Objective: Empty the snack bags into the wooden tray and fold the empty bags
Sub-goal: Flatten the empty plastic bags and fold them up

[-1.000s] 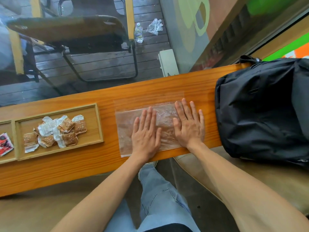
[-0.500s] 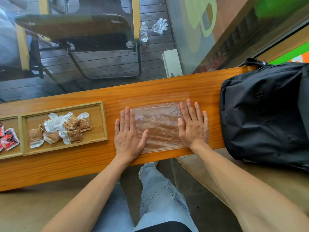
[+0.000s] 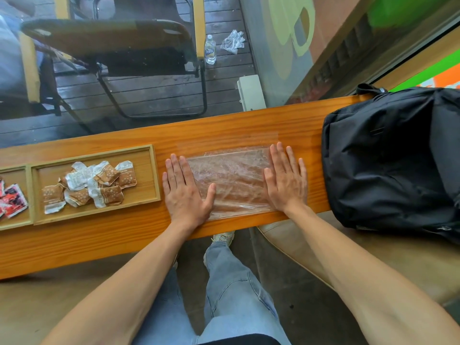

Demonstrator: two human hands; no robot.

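An empty clear plastic bag lies flat on the narrow wooden counter. My left hand presses palm-down on its left end, fingers together and thumb spread over the plastic. At the bag's right end my right hand lies flat in the same way. Left of the bag sits the wooden tray; its larger compartment holds several brown-and-white snack packets. Red snack packets lie in the compartment at the left edge of the view.
A black backpack covers the counter's right end, close to my right hand. Beyond the counter is a glass pane, with a chair and a water bottle on the deck outside. My legs are below the counter edge.
Both hands started side by side on the middle of the bag. My left hand has slid left to the bag's end and my right hand slightly right, leaving the plastic stretched flat between them.
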